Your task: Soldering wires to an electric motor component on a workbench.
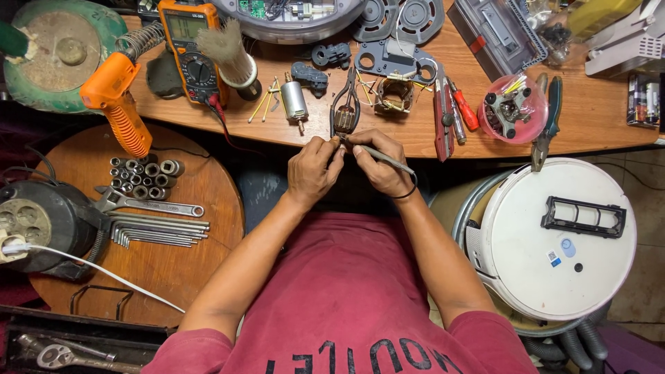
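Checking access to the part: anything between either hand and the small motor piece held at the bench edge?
Nothing visible. The left hand and right hand both meet at the small motor piece, which is gripped in pliers. The right hand also holds a thin probe pointed toward it.

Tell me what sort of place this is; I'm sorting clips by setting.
Probably a small electronics repair bench: an orange multimeter and small silver cylindrical motor lie on the wooden worktop, and a round white robot vacuum sits beside the person.
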